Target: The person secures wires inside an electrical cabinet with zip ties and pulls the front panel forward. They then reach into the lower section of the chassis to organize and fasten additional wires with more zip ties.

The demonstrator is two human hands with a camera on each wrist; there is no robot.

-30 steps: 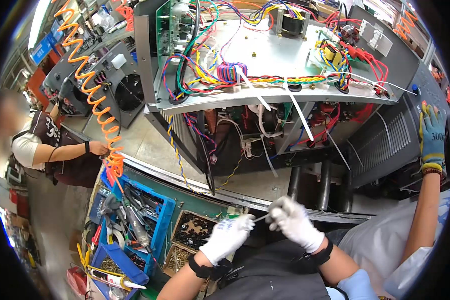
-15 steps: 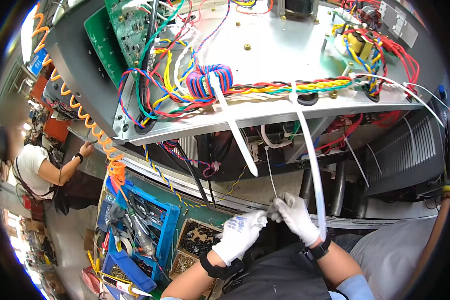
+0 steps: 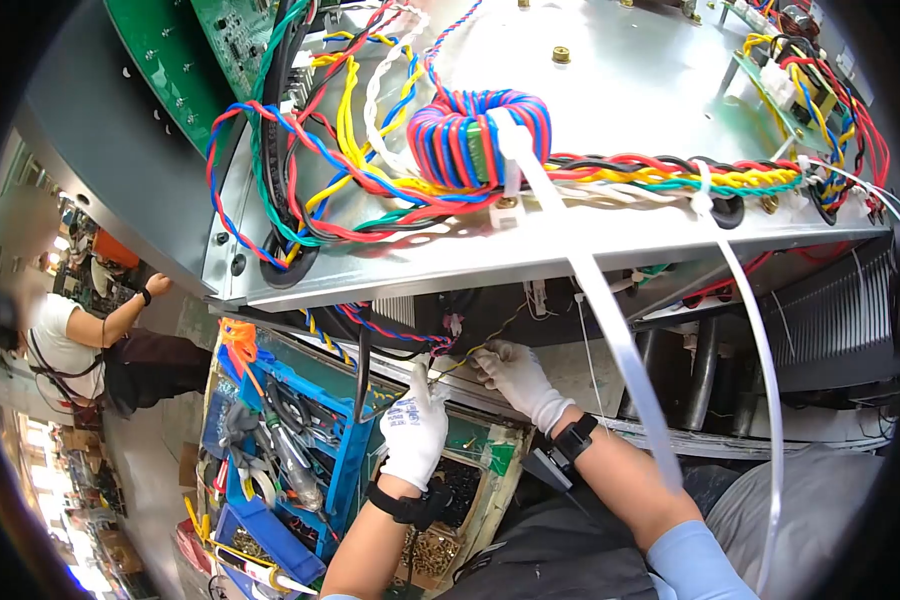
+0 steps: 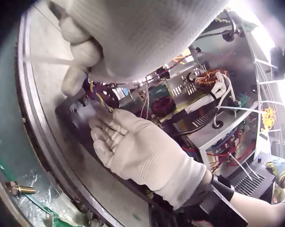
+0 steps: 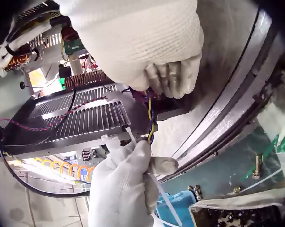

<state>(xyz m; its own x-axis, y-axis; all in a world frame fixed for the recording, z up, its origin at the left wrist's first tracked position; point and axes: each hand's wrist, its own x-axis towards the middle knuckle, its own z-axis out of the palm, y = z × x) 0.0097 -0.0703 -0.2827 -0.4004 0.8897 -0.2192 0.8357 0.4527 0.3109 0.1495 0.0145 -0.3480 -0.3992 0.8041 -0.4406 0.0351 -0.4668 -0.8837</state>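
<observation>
Pinched in the white-gloved left hand [image 5: 121, 189], twisted yellow-and-blue wire [image 5: 151, 112] and slim white plastic cable tie [image 5: 167, 201]; white-gloved right hand [image 5: 137, 42], curled on wire, below silvery metal chassis [image 3: 660, 110]; kinking possible from uneven pulling.

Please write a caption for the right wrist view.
Gloved left hand and right hand hold twisted yellow and blue wires over a workplace.

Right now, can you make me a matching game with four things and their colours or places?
Things:
1. Left hand and right hand
2. Wire between the hands
3. Curly hose
4. Big ring-shaped coil

Colours or places:
A. Orange
B. On the silver panel
C. In white gloves
D. Yellow and blue, twisted

Right pairs: 1-C, 2-D, 3-A, 4-B
</observation>
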